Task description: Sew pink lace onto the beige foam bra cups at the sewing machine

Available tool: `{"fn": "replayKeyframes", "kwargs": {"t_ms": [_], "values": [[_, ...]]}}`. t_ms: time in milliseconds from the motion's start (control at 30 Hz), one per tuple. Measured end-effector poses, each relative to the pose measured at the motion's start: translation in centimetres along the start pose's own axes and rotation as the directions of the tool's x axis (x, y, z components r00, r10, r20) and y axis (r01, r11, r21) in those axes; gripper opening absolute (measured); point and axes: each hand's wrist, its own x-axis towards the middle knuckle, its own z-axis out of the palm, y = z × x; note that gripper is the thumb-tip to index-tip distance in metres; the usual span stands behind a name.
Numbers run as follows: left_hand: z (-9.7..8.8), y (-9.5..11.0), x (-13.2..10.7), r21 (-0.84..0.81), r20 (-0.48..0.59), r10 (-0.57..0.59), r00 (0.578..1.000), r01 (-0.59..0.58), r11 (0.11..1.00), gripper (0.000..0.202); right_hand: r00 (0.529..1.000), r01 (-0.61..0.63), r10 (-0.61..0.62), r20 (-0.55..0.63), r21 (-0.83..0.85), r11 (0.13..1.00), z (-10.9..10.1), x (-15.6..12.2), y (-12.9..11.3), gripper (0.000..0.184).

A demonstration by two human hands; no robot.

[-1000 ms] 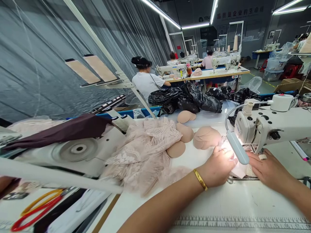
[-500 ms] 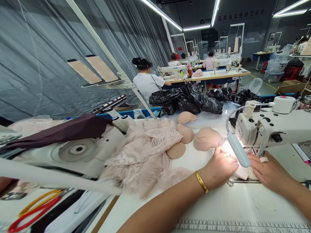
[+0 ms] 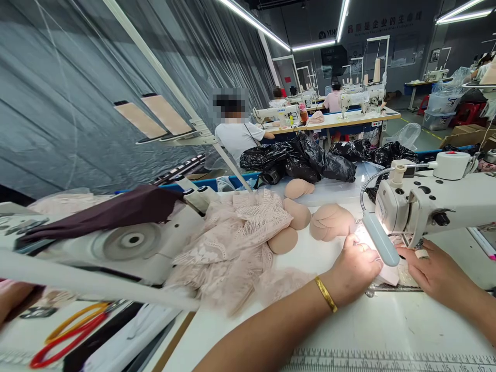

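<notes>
My left hand, with a gold bangle on the wrist, lies fingers together on a pale pink fabric piece beneath the lamp of the white sewing machine. My right hand rests flat, fingers stretched out, on the same piece at the right of the needle area. The needle itself is hidden behind the lamp and machine head. Just beyond my left hand sit beige foam bra cups.
A heap of pink lace lies left of my hands, with another machine under a dark cloth. Red and yellow scissors lie at the near left. A ruler strip runs along the table edge. Other people sew at far tables behind black bags.
Both hands have slid slightly away from me with the fabric piece under the machine head. The view has shifted a little to the left.
</notes>
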Motion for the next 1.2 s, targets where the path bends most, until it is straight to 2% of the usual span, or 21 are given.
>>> {"fn": "replayKeyframes", "kwargs": {"t_ms": [67, 300, 533, 700, 767, 833, 900, 933, 1067, 1200], "values": [[-0.1, 0.0, 0.1, -0.013, 0.016, -0.004, 1.000, 0.004, 1.000, 0.021, 0.998, 0.038, -0.039, -0.039, -0.017, 0.999, -0.1, 0.1, 0.0, 0.042], [-0.4, 0.1, 0.2, -0.035, 0.057, -0.001, 0.998, 0.003, 0.999, 0.023, 0.987, 0.151, -0.157, -0.028, -0.157, 0.976, -0.3, 0.3, 0.0, 0.038], [-0.2, 0.3, 0.0, -0.039, 0.005, -0.001, 1.000, 0.001, 0.999, 0.024, 0.981, 0.111, -0.116, -0.154, -0.038, 0.993, -0.6, 0.8, -0.3, 0.028], [-0.6, 0.1, 0.3, -0.043, 0.026, -0.025, 0.999, 0.026, 0.999, 0.021, 0.984, 0.106, -0.106, -0.144, -0.004, 0.994, -0.9, 0.7, -0.4, 0.033], [-1.0, 0.4, 0.3, -0.057, 0.046, -0.040, 0.998, 0.042, 0.998, 0.014, 0.995, 0.068, -0.064, -0.073, 0.044, 0.997, -1.0, 0.5, -0.5, 0.034], [-1.5, 1.0, 0.2, -0.073, 0.049, -0.036, 0.998, 0.039, 0.997, 0.011, 0.996, 0.050, -0.059, 0.072, 0.125, 0.991, -1.4, 0.3, -0.7, 0.033], [-1.9, 1.8, -0.1, -0.086, 0.057, -0.012, 0.998, 0.017, 0.996, 0.012, 0.971, 0.048, -0.096, 0.218, 0.217, 0.975, -1.7, 0.2, -1.0, 0.032], [-2.1, 2.1, -0.2, -0.092, 0.062, -0.001, 0.998, 0.006, 0.996, 0.011, 0.960, 0.048, -0.113, 0.254, 0.250, 0.967, -1.9, 0.3, -1.2, 0.032], [-2.2, 2.3, -0.4, -0.116, 0.099, 0.007, 0.995, 0.004, 0.993, 0.009, 0.960, 0.031, -0.109, 0.259, 0.289, 0.957, -2.0, 0.4, -1.5, 0.033], [-1.9, 0.9, 0.1, -0.158, 0.124, 0.011, 0.992, 0.009, 0.987, 0.012, 0.965, 0.013, -0.082, 0.249, 0.267, 0.964, -1.3, 0.5, -1.5, 0.035]]}}
